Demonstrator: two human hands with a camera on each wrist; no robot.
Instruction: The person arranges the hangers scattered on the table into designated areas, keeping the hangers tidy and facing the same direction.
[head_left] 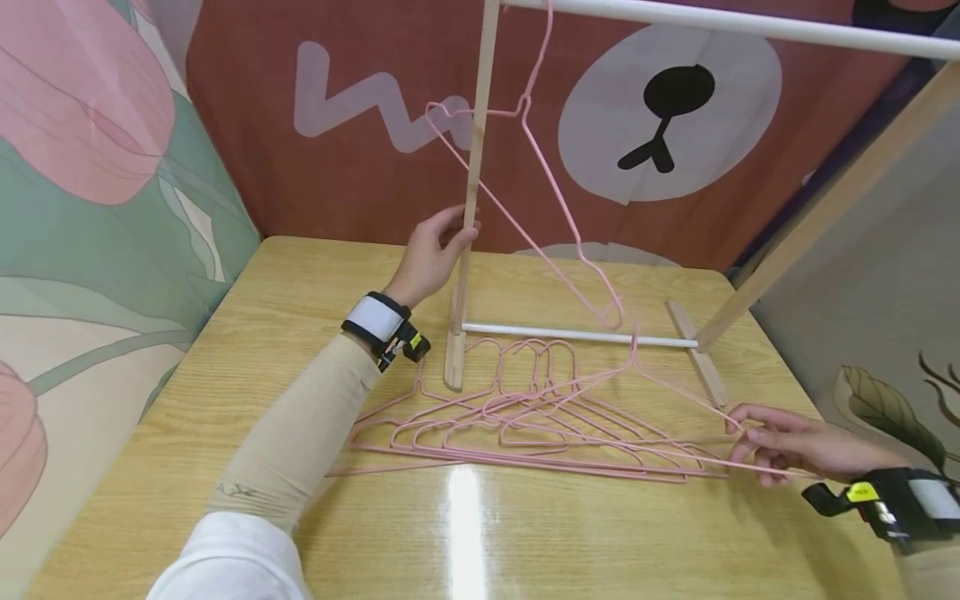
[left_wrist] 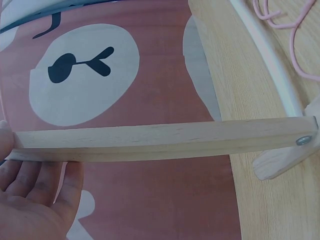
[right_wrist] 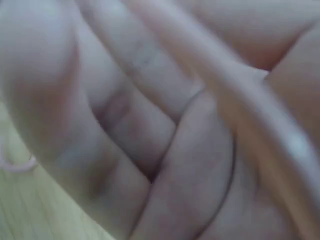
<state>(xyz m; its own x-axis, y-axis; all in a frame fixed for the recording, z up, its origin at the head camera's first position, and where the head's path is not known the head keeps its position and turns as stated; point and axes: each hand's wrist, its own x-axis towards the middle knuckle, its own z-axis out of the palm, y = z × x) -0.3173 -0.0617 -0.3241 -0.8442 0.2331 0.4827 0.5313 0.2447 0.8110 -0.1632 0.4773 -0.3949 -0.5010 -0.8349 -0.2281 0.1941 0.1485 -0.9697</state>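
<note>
My left hand (head_left: 431, 254) grips the left wooden post (head_left: 485, 58) of a garment rack; the left wrist view shows its thumb and fingers on opposite sides of that post (left_wrist: 150, 141). At the lower right, my right hand (head_left: 810, 446) holds a pink hanger (head_left: 678, 387) by one end, its hook tilted up near the rack's lower rail. The right wrist view is filled by curled fingers (right_wrist: 195, 165) and a blurred pink bar. Several pink hangers (head_left: 570, 468) lie overlapped on the table beneath it. Another pink hanger (head_left: 552, 179) hangs from the white top rail (head_left: 720, 22).
The rack's right wooden post (head_left: 832, 187) leans up at the right, and a white lower rail (head_left: 562, 335) joins the two feet. Behind the wooden table (head_left: 375, 542) hangs a reddish-brown curtain (head_left: 360, 183) with a bear print. Patterned cloth (head_left: 97, 242) covers the left side.
</note>
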